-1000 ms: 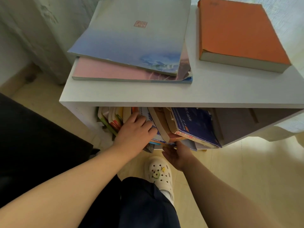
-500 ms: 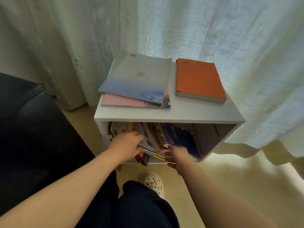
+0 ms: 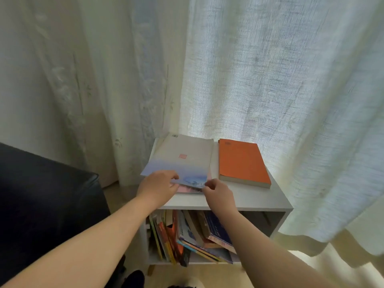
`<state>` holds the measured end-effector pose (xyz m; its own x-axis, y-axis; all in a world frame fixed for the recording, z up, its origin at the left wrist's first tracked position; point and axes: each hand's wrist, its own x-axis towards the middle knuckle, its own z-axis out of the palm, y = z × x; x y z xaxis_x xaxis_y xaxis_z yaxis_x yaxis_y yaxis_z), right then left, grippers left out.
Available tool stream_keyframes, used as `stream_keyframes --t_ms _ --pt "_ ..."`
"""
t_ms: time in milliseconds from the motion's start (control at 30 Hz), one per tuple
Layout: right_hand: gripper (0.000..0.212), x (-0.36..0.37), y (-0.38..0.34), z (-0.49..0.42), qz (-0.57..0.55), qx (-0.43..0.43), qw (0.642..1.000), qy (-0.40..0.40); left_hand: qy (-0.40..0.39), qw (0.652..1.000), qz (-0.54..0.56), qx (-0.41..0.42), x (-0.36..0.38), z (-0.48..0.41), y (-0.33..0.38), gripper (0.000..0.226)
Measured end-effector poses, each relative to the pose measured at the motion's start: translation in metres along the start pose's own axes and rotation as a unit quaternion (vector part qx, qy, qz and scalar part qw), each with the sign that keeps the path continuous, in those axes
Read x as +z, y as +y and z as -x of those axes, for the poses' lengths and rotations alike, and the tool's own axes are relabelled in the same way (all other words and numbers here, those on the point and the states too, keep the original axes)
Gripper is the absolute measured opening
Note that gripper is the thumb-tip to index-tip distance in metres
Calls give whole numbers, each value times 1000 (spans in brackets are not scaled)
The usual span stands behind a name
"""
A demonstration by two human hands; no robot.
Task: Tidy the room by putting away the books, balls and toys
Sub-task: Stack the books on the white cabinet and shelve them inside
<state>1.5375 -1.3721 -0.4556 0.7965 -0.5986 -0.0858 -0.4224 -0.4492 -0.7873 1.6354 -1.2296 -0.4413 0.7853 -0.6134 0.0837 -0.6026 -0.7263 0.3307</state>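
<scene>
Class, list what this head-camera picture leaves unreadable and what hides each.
- Flat pink book: head view, mostly covered by the grey-blue paperback.
- Left hand and right hand: head view, motion blur hides their grip.
- Spine titles of books in the white cube shelf: head view, too small, shadowed.

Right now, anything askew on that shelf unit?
Yes. Books in the cubby slump diagonally, several jutting past the front edge. On top, the grey-blue book lies skewed over the pink book.
</scene>
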Motion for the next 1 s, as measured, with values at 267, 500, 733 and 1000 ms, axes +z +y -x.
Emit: stream_keyframes --t_ms 267,500,733,1000 --pt "50 13 0 -56 107 -44 990 -76 -87 986 -139 -28 9 -54 -28 67" --pt "67 26 19 -89 14 18 998 -66 -164 974 -110 -108 33 -74 -51 87" --pt "71 23 24 -91 -67 31 994 -84 -156 971 -179 -17 21 -52 -53 129" --pt "63 6 18 -75 -197 39 971 -131 -84 950 -297 50 19 -40 -44 68"
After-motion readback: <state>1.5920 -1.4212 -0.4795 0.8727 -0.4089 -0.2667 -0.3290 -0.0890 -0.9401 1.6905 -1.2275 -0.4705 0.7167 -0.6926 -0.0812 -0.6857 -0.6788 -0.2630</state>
